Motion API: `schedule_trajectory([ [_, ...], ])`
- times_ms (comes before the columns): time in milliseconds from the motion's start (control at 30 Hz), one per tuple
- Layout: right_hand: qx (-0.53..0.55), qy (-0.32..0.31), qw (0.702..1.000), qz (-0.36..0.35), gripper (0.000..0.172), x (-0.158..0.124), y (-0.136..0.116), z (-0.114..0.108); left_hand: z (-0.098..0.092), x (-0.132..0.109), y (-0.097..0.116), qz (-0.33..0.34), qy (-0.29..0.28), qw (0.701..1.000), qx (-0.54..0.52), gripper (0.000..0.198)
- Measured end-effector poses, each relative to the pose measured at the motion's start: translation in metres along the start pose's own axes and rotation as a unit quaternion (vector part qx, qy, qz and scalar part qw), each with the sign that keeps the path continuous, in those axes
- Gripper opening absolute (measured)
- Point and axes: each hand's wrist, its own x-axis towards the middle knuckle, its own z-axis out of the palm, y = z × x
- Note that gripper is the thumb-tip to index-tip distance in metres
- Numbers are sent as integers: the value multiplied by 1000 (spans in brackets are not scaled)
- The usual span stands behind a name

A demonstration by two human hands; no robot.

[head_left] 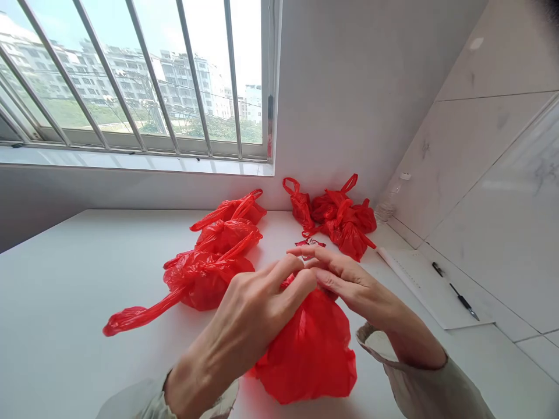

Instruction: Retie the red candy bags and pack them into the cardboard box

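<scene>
A red plastic bag [312, 349] with something bulky inside sits on the table right in front of me. My left hand [262, 297] comes from the left, its fingers bent and pinching the bag's gathered top. Meeting it from the other side, my right hand [351, 282] has its thumb pressed in at the same spot, with the upper fingers stretched over. The fingertips and the bag's neck are largely hidden between the two hands. Just beyond them lies a small red packet [311, 242] with printed marks.
Several tied red bags [209, 285] form a row at left. More red bags [345, 221] are piled against the back wall, beside a clear plastic bottle [391, 201]. Paper [414, 285], a black pen [465, 301] and a pen cap [437, 269] lie right. A barred window is behind.
</scene>
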Motion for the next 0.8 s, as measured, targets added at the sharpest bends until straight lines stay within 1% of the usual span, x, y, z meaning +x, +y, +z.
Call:
schedule_trajectory([
  [33,7,-17,1000,-1,41,0,1,0,2,0,0,6,13,1000,12,26],
  [67,15,-38,999,-4,45,1,2,0,3,0,0,8,15,1000,16,27],
  [100,21,-57,998,-8,46,1,2,0,4,0,-1,7,12,1000,17,27],
  [133,21,-61,998,-13,45,1,2,0,4,0,-2,5,9,1000,21,27],
  [167,16,-51,998,-20,41,2,2,0,3,0,-2,5,9,1000,29,26],
  [233,-17,1,999,-46,31,2,2,-2,-1,1,-5,7,-9,999,53,26],
  [300,-78,61,992,-76,23,2,0,-6,-5,2,-8,13,-70,995,72,32],
  [367,-131,95,983,-91,18,2,-1,-11,-8,3,-11,13,-139,989,56,33],
  [400,-147,101,980,-92,17,1,-1,-13,-9,3,-11,7,-161,986,31,29],
  [433,-156,97,979,-93,16,1,-2,-14,-9,4,-12,-3,-171,985,1,24],
  [500,-163,78,979,-91,17,0,-2,-17,-9,5,-13,-33,-160,985,-50,20],
  [533,-164,69,980,-87,18,0,-1,-19,-9,5,-15,-47,-144,986,-64,20],
  [600,-155,50,985,-64,16,0,2,-26,-10,6,-19,-69,-104,991,-56,24],
  [633,-141,40,988,-43,14,0,5,-31,-12,7,-22,-75,-93,992,-40,26],
  [667,-122,29,992,-18,13,0,8,-37,-15,6,-26,-83,-93,992,-20,27],
  [733,-90,22,995,35,16,0,18,-53,-22,3,-33,-108,-131,985,14,34],
  [800,-91,32,992,87,17,0,29,-70,-31,-5,-42,-140,-197,970,16,35],
])
